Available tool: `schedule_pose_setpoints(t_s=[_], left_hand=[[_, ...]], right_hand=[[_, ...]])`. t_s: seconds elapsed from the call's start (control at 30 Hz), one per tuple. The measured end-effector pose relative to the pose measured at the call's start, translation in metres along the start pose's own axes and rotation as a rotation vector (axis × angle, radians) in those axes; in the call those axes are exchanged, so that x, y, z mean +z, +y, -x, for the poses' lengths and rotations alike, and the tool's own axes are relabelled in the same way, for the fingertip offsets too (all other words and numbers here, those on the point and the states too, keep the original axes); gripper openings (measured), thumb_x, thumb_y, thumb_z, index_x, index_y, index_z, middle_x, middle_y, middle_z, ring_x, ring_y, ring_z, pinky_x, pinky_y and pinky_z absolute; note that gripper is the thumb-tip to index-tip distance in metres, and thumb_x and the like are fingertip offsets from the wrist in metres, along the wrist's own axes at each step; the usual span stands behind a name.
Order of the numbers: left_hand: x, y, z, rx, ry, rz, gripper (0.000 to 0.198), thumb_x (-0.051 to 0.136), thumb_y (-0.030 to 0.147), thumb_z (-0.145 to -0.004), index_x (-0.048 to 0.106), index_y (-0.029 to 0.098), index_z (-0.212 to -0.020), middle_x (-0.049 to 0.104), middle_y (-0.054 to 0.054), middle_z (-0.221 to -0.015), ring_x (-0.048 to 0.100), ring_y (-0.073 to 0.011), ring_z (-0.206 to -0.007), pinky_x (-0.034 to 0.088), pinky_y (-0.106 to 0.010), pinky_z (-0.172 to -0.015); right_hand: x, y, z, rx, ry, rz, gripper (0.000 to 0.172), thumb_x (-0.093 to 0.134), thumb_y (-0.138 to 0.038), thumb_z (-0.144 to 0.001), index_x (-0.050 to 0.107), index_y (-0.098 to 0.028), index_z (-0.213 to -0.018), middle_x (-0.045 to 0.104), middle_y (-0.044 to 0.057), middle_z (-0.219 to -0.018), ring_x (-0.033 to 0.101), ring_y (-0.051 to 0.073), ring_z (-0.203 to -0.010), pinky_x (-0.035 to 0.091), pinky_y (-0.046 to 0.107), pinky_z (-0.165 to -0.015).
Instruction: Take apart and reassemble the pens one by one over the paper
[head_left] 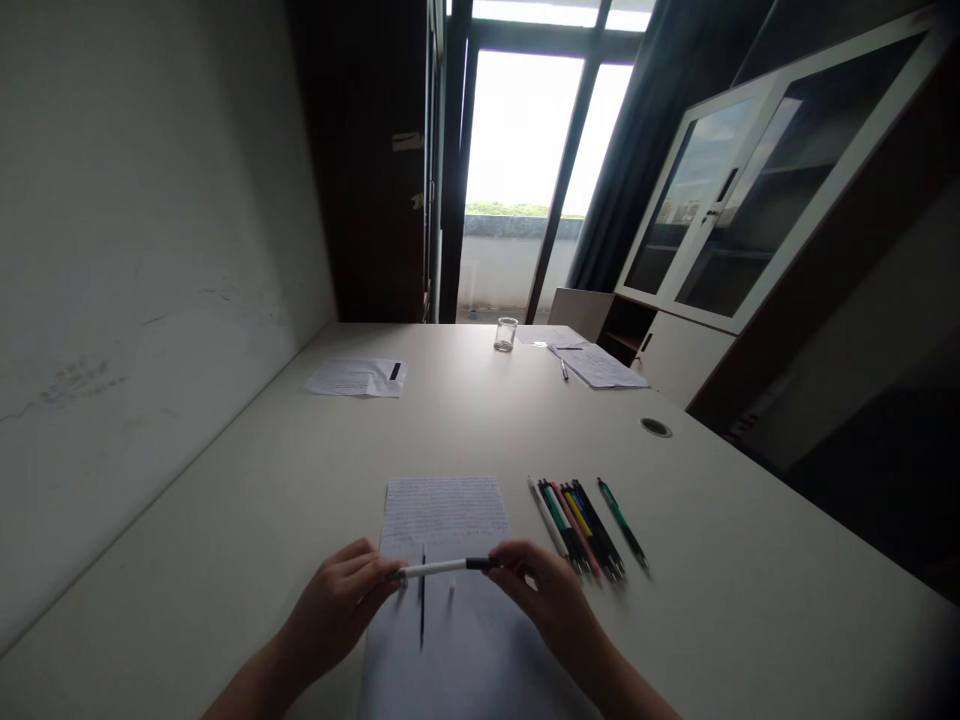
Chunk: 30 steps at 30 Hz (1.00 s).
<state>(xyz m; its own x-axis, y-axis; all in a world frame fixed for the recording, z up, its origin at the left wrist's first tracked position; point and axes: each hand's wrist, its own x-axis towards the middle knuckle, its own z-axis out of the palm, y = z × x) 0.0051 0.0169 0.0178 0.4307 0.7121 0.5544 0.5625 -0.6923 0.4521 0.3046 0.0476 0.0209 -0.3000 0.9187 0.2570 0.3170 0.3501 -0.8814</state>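
Note:
Between my two hands a white pen (444,568) with a dark grip section is held level above a sheet of paper (450,508). My left hand (341,590) pinches its white end, and the fingers of my right hand (536,580) close on the dark end. Below the pen, a thin dark refill (422,610) lies lengthwise on the paper. A small white piece (452,585) is just right of the refill; its kind is too small to tell. The paper's upper part carries handwritten lines.
Several pens (577,530) lie in a row to the right, with a green pen (622,522) apart from them. Farther back are a glass jar (505,335), papers (600,366), another sheet (356,377) and a round cable hole (655,428). A wall (150,300) borders the table's left side.

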Motion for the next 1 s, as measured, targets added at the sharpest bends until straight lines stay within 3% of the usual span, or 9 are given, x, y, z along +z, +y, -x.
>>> schedule_pose_setpoints(t_s=[0.23,0.6,0.8,1.0], left_hand=[[0.0,-0.001,0.002,0.01,-0.028,-0.02,0.018,0.054,0.016,-0.1,0.066,0.018,-0.114,0.068,-0.005,-0.079,0.059,-0.018,-0.073,0.052,-0.027,-0.063],[-0.001,0.004,-0.001,0.05,-0.075,-0.022,0.019,0.052,0.019,-0.101,0.066,0.018,-0.113,0.071,-0.007,-0.082,0.06,-0.0188,-0.073,0.053,-0.029,-0.064],[-0.003,0.003,-0.003,0.012,-0.016,-0.012,0.017,0.052,0.019,-0.101,0.065,0.018,-0.112,0.069,-0.006,-0.079,0.059,-0.0181,-0.073,0.052,-0.027,-0.062],[-0.001,-0.003,0.0,-0.016,0.001,-0.01,0.018,0.052,0.018,-0.101,0.066,0.018,-0.112,0.069,-0.006,-0.081,0.06,-0.018,-0.075,0.052,-0.027,-0.064]], right_hand=[[0.0,0.006,0.0,0.029,-0.02,-0.013,0.025,0.068,-0.043,-0.089,0.072,-0.019,-0.093,0.07,0.004,-0.079,0.062,0.017,-0.069,0.052,0.028,-0.062],[0.02,-0.006,-0.001,-0.141,-0.099,0.06,0.011,0.069,-0.031,-0.089,0.068,-0.02,-0.089,0.068,0.002,-0.076,0.062,0.014,-0.064,0.051,0.024,-0.057],[0.028,0.004,-0.002,-0.223,-0.091,0.174,0.024,0.065,-0.033,-0.093,0.064,-0.023,-0.115,0.07,0.004,-0.09,0.063,0.015,-0.068,0.054,0.026,-0.059],[0.034,0.011,-0.007,-0.268,-0.136,0.47,0.01,0.076,-0.02,-0.085,0.068,-0.022,-0.092,0.068,0.004,-0.09,0.064,0.02,-0.081,0.055,0.032,-0.071]])
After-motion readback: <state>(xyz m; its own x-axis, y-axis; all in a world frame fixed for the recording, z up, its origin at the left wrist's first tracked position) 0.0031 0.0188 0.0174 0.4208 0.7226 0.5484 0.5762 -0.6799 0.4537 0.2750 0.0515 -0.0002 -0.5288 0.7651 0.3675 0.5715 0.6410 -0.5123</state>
